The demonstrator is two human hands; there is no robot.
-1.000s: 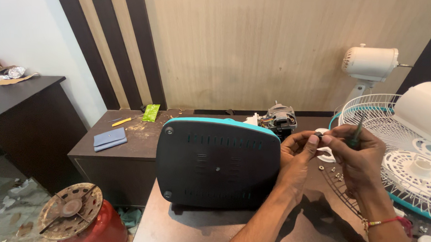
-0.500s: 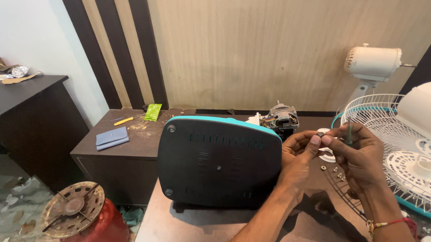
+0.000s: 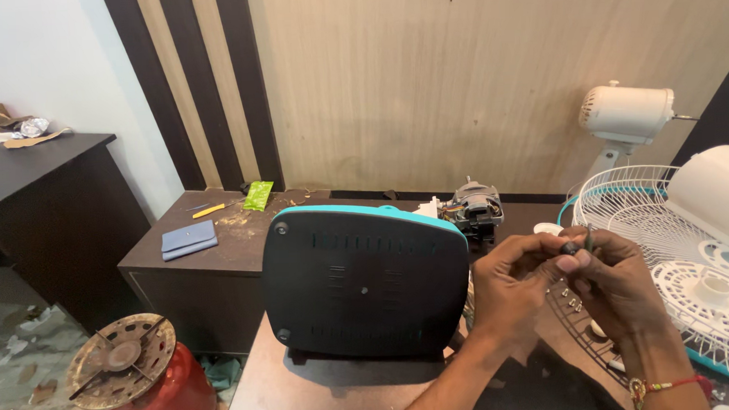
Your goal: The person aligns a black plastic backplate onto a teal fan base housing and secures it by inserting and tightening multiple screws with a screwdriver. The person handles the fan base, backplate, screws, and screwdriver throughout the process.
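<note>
Both hands lower now, left hand [image 3: 519,284], right hand [image 3: 618,280] pinching small dark part [image 3: 572,247], hard to identify

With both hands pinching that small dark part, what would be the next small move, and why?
Probably lower the small dark part toward the table and keep the pinch firm. Both the left hand and the right hand hold it in the air by fingertips only, above the loose screws and the wire fan guard, where a dropped piece could get lost.

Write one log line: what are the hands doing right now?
left hand: pinching small dark part | right hand: gripping same part | nearby: dark appliance base, white fan guard
</note>
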